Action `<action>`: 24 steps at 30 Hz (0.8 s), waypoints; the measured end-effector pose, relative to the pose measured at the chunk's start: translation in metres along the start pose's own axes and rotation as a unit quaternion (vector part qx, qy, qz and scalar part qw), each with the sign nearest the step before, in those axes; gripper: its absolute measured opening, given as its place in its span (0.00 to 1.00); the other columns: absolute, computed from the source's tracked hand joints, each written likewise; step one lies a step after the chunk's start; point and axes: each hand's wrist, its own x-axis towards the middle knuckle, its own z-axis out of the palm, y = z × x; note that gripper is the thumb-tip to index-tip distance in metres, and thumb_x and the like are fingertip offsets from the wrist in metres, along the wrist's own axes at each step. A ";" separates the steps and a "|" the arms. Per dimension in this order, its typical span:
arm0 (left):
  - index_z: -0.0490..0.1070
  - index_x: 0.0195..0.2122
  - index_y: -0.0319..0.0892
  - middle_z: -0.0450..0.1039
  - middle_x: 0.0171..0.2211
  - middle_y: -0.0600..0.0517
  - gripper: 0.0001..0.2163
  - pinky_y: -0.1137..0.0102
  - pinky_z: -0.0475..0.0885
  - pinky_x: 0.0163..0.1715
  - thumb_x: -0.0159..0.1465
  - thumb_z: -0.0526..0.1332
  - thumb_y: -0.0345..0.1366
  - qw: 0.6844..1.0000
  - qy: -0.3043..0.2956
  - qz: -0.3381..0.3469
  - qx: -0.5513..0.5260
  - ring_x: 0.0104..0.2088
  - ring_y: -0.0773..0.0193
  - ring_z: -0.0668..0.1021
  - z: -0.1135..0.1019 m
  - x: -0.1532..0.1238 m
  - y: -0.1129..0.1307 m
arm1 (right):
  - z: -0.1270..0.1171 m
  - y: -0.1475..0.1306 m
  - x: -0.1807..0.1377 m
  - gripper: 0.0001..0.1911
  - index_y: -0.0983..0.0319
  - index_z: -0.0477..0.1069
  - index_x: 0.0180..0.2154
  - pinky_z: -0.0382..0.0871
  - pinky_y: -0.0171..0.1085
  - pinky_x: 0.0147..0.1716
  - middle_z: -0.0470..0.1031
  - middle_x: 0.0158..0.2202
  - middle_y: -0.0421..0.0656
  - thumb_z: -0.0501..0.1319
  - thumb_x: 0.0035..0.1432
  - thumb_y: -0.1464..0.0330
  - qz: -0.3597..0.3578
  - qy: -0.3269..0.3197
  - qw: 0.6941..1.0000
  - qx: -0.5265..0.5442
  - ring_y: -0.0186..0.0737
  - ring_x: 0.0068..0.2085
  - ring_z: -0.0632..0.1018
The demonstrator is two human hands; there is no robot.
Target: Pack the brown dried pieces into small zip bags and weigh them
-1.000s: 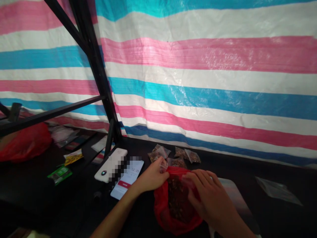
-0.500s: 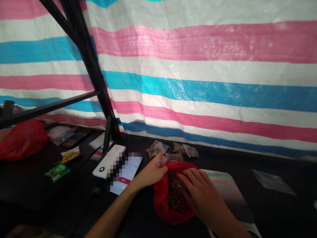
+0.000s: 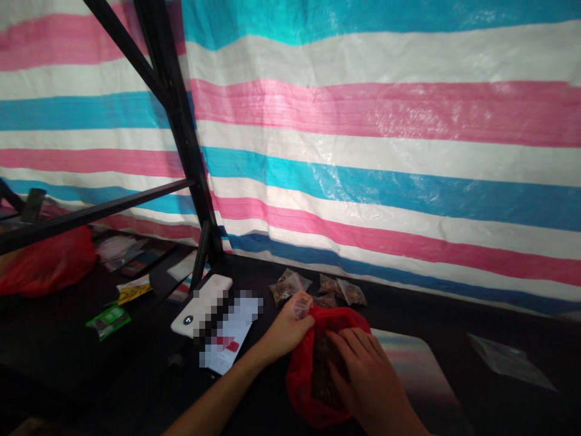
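Observation:
A red plastic bag (image 3: pixel 303 381) full of dark brown bits lies open on the black table (image 3: pixel 136 363). My left hand (image 3: pixel 284 333) pinches a small clear pouch (image 3: pixel 301 304) at the bag's left rim. My right hand (image 3: pixel 363 375) reaches into the bag's mouth with its fingers curled among the brown bits; what they hold is hidden. Several small filled clear pouches (image 3: pixel 318 287) lie just behind the bag.
A white phone (image 3: pixel 200 306) and a white card (image 3: pixel 229 339) lie to the left. Black frame bars (image 3: pixel 181 133) rise at the left. Beyond them are a second red bag (image 3: pixel 49 260) and small packets (image 3: pixel 109 320). An empty clear pouch (image 3: pixel 511 360) lies at right. A striped tarp (image 3: pixel 385 151) hangs behind.
My right hand has dug deeper into the red bag. My left hand has lifted the small clear pouch slightly above the rim. The view has shifted a little.

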 end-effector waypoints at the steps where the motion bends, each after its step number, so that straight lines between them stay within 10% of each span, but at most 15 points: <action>1: 0.60 0.32 0.44 0.60 0.28 0.59 0.07 0.72 0.62 0.33 0.54 0.57 0.27 1.000 0.001 0.002 0.000 0.29 0.69 0.64 -0.001 0.001 0.000 | 0.000 0.000 0.001 0.19 0.59 0.76 0.48 0.71 0.45 0.46 0.80 0.43 0.45 0.61 0.54 0.77 0.007 -0.004 1.000 0.016 0.47 0.43 0.79; 24: 0.69 0.39 0.42 0.73 0.38 0.48 0.15 0.66 0.67 0.38 0.50 0.63 0.27 0.898 -0.005 0.252 0.362 0.38 0.58 0.74 0.011 -0.018 0.004 | -0.004 0.005 0.003 0.20 0.53 0.66 0.58 0.81 0.37 0.44 0.70 0.50 0.47 0.54 0.67 0.71 -0.041 0.080 0.989 0.114 0.42 0.49 0.80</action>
